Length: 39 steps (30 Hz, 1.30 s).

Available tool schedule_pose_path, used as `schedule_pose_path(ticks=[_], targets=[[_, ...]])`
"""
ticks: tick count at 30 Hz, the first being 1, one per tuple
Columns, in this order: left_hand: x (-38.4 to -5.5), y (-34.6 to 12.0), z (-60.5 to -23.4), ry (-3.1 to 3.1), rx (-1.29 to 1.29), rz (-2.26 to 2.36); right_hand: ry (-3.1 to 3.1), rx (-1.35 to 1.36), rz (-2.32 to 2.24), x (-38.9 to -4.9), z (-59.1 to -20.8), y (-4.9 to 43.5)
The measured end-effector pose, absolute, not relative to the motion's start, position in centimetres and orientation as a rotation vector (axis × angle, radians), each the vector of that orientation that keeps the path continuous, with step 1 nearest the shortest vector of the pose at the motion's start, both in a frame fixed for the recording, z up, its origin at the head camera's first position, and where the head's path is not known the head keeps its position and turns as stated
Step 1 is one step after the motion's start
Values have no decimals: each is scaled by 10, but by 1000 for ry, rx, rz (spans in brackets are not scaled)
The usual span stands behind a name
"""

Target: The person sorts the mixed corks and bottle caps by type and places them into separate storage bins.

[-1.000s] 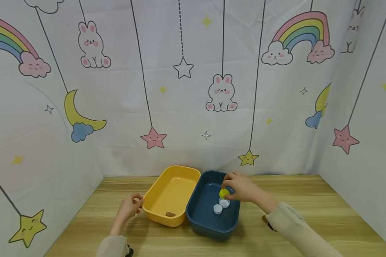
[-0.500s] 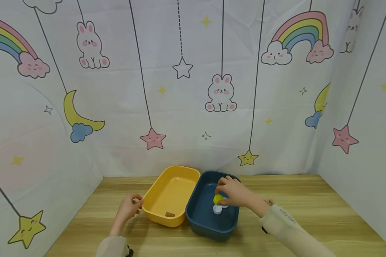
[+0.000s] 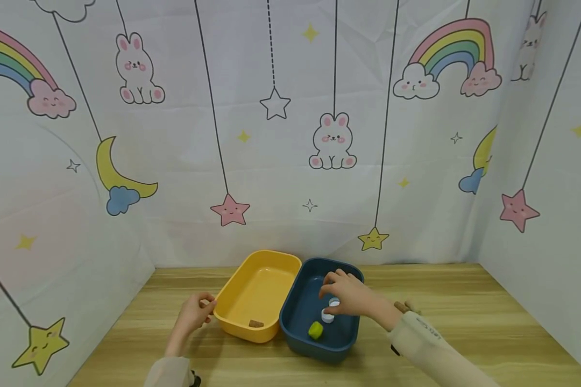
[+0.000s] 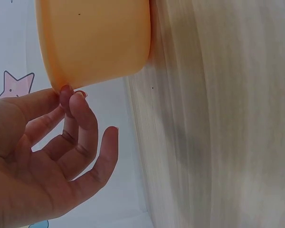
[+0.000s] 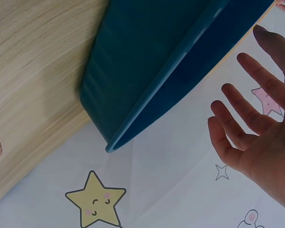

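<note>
My left hand (image 3: 196,312) pinches the rim of the yellow plastic bin (image 3: 232,279) at its left side; the left wrist view has thumb and index finger (image 4: 40,102) meeting at that rim. Over the blue bin (image 3: 295,344), on the right, my right hand (image 3: 351,293) hovers with fingers spread and holds nothing. A small yellow-green cap (image 3: 316,330) lies on the blue bin's floor near its front. Two white bottle caps, one cap (image 3: 327,317) nearer and one cap (image 3: 334,302) farther, sit beneath the right hand, partly hidden by its thumb.
A piece of cork (image 3: 256,323) lies in the front of the yellow bin. On the wooden table (image 3: 460,333), more brown cork pieces (image 3: 403,307) show behind the right sleeve. A printed white cloth (image 3: 281,231) stands behind the bins and along both sides.
My right hand has moved left across the blue bin and let go of the yellow-green cap, which now lies nearer the front. My left hand has stayed at the yellow bin's rim.
</note>
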<state>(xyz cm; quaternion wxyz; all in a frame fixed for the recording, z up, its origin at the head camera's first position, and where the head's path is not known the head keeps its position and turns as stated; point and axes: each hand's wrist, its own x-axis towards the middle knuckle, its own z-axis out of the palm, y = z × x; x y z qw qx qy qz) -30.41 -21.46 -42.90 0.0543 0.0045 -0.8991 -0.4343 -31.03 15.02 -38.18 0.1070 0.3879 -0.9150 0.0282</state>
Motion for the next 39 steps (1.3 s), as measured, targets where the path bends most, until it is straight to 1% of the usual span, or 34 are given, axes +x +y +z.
schedule_pose_path(ticks=[19,39], targets=[[-306,-215,-429,-2738,22,-1330,-2679,1107,147,-306,-374,162],[-306,-215,-430,-2737,21,-1321,-2666,1026,195,-309,-372,203]])
